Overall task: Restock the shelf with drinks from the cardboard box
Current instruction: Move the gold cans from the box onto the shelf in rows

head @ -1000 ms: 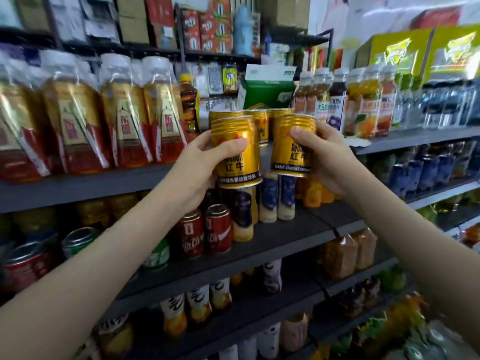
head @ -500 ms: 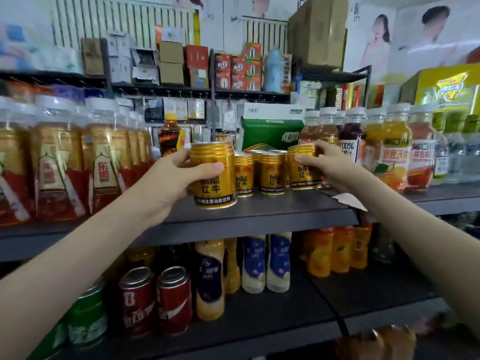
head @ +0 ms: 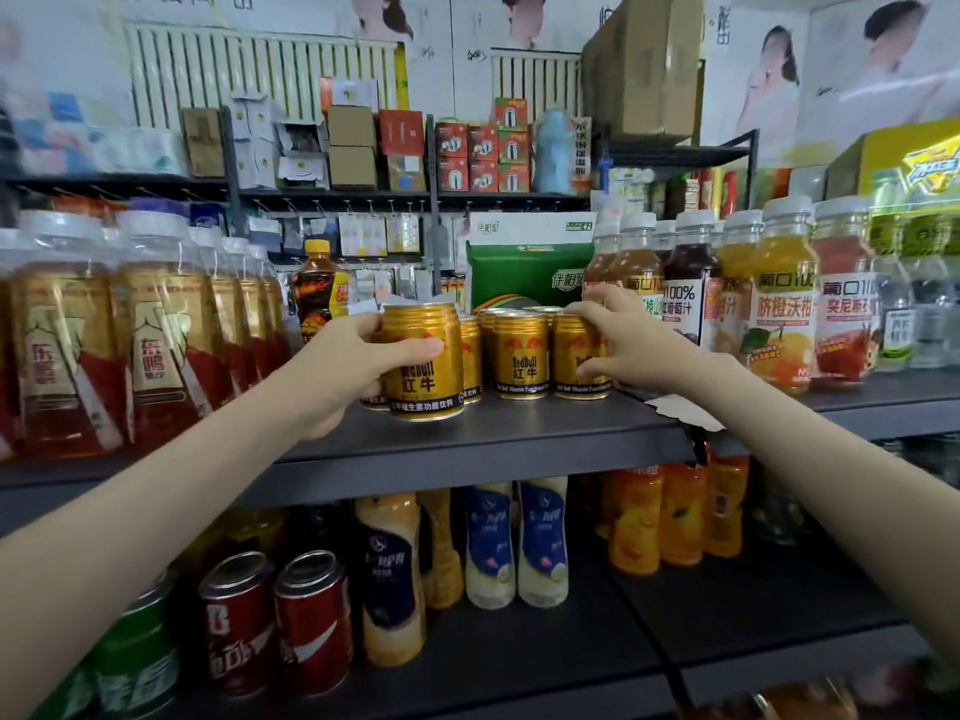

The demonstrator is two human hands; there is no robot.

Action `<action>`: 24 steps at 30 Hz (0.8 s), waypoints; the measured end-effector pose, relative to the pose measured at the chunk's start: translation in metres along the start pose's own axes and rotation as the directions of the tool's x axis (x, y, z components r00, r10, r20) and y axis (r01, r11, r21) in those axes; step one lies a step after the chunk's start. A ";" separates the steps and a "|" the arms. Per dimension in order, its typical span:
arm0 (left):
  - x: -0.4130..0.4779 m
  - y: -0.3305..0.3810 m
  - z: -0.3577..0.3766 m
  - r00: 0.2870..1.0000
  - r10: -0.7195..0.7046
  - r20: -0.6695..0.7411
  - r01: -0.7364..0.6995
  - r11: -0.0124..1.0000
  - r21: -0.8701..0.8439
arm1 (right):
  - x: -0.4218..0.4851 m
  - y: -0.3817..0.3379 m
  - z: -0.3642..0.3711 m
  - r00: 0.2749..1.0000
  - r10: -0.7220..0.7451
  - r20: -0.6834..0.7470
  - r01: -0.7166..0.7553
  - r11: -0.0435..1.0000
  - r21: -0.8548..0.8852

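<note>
My left hand grips a gold Red Bull can that stands at the front of the dark shelf, left of a cluster of several gold cans. My right hand holds another gold can at the right end of that cluster, fingers over its top and thumb on its front; this can rests on the shelf. The cardboard box is out of view.
Tall tea bottles stand left of the cans and juice bottles to the right. A green carton sits behind the cans. Lower shelves hold red cans and milk-drink bottles.
Both hands have carried their cans up and forward onto the shelf. The right can now stands beside the cluster; the left can has come down at the shelf's front.
</note>
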State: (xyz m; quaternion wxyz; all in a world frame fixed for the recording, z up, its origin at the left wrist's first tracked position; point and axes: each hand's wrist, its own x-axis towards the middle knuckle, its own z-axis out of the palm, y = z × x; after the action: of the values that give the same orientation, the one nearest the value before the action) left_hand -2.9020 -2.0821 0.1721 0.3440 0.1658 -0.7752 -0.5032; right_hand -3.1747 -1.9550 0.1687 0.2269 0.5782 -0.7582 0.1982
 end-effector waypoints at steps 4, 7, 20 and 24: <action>0.002 -0.003 0.001 1.000 0.001 0.007 -0.002 0.999 0.048 | 0.003 0.002 0.001 0.999 0.022 0.034 -0.021 1.000 -0.016; 0.004 -0.006 0.002 1.000 0.003 0.002 -0.003 0.997 0.071 | 0.007 -0.002 0.004 0.999 0.030 0.037 -0.029 0.999 -0.038; 0.010 -0.023 -0.019 0.999 0.014 -0.033 -0.011 0.996 0.091 | 0.023 -0.032 0.020 0.989 -0.146 0.024 0.148 0.960 -0.238; 0.007 -0.027 -0.018 0.990 0.108 -0.095 -0.061 0.912 0.406 | 0.030 -0.043 0.023 0.990 -0.139 -0.002 0.129 0.929 -0.347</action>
State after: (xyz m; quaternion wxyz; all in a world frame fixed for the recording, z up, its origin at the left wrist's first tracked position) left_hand -2.8963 -2.1103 0.1555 0.3684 0.2280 -0.8472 -0.3073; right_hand -3.1425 -2.0025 0.1686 0.3479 0.5771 -0.7370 0.0533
